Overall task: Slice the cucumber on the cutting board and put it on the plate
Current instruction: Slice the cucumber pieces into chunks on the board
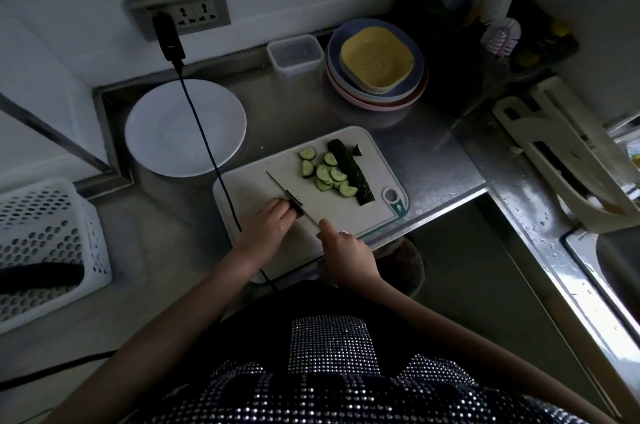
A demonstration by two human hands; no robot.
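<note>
Head view: left hand [268, 221] fingers [282, 207] pinch the wet, slippery cucumber stub [297, 208]; right hand [341, 243] fingers clench the knife [282, 188] beside them.

On the cutting board [346, 212], the left hand [268, 222] curls its fingers over a short cucumber stub [296, 208] at the board's near-left part, while the right hand [341, 243] grips the knife [289, 196], its blade against the stub. Cut slices [327, 172] and a long cucumber half [351, 172] lie toward the board's far-right side. The empty white plate [185, 127] sits just beyond the board's far-left corner.
</note>
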